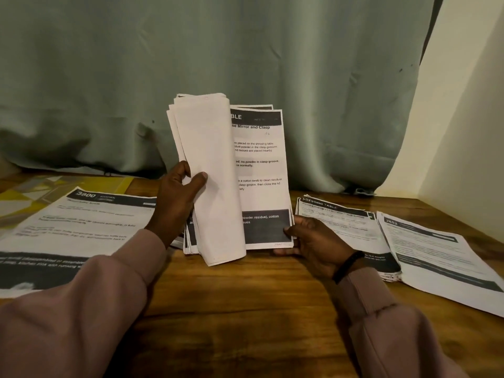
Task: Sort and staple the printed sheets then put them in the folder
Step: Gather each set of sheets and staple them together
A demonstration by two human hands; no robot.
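A thick stack of printed sheets (259,170) stands upright on the wooden table (245,301) in the middle of the view. My left hand (177,197) grips several front sheets that are folded back to the left, showing their blank backs (210,165). My right hand (313,241) pinches the stack's lower right corner, thumb on the dark printed band. The exposed page has a black header and text about a mirror and clasp. No stapler or folder is in view.
A printed sheet (79,222) lies flat at the left over a yellow patterned surface (32,192). Two piles of sheets (343,225) (436,252) lie at the right. A grey-green curtain (218,64) hangs behind the table. A cream wall (469,118) stands at the right.
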